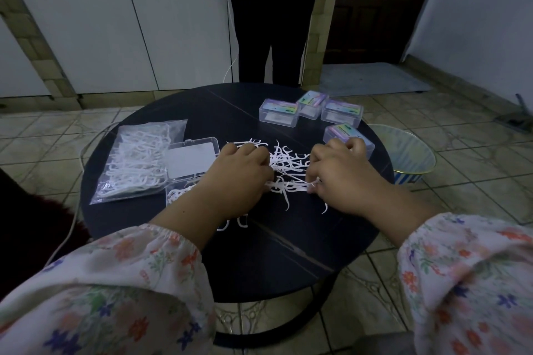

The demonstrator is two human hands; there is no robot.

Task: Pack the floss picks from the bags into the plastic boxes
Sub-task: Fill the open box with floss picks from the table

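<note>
A loose heap of white floss picks lies in the middle of the round black table. My left hand rests on the heap's left side with fingers curled into the picks. My right hand pinches a few picks at the heap's right side. An open clear plastic box with some picks in its near half sits left of my left hand. A clear bag of floss picks lies further left.
Several closed labelled boxes stand at the back right: one, another, a third, and one behind my right hand. A striped bin stands on the floor right of the table. A person stands behind the table.
</note>
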